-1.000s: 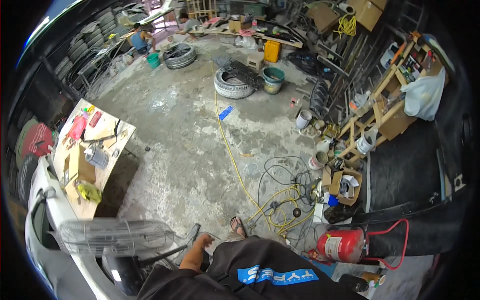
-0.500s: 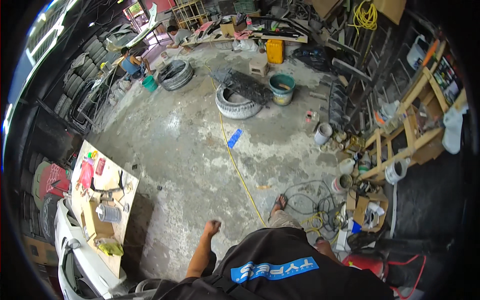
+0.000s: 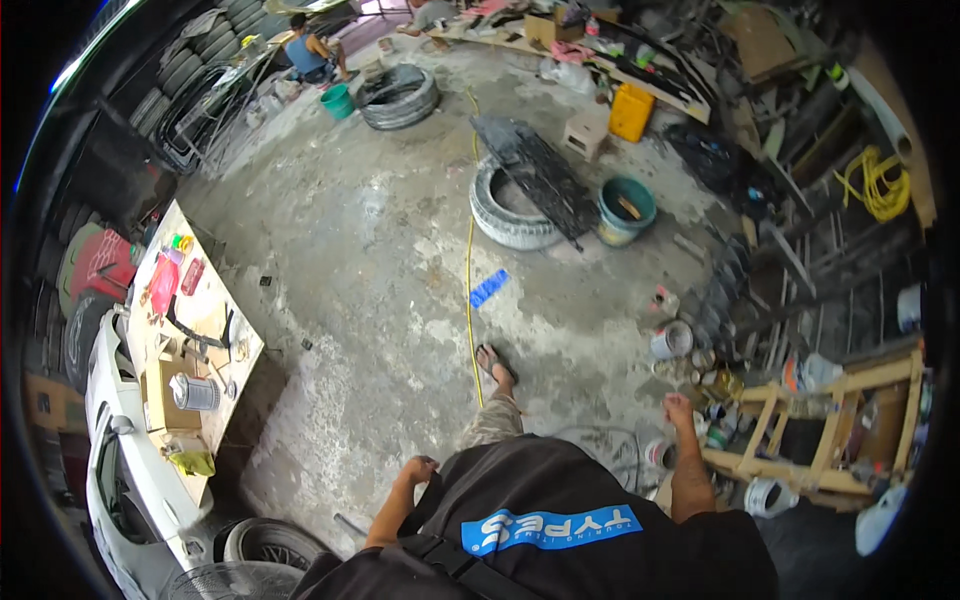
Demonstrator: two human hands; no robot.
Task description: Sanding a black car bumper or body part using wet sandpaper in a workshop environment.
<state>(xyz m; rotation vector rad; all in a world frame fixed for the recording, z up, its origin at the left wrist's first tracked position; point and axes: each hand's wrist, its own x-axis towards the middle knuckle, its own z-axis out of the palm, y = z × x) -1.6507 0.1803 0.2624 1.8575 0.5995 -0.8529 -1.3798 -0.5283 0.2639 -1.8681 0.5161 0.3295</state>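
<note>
I am walking on a concrete floor with both arms hanging beside my body. My left hand is at the left edge of my black shirt, fingers curled in, with nothing visible in it. Out to the right, my right hand is raised with its fingers curled, also with nothing visible in it. Closest to that hand are paint cans and a wooden frame. My sandalled foot stands beside a yellow hose running along the floor. Ahead lies a flat blue piece.
A dusty tyre with a black panel across it lies ahead, beside a green-rimmed bucket. Left stands a worktable holding a can, near a white car. Farther back, a person sits near another tyre.
I have moved forward; the tyre, bucket and blue piece appear nearer. My right hand has come into view on the right. A different foot shows ahead, by the hose.
</note>
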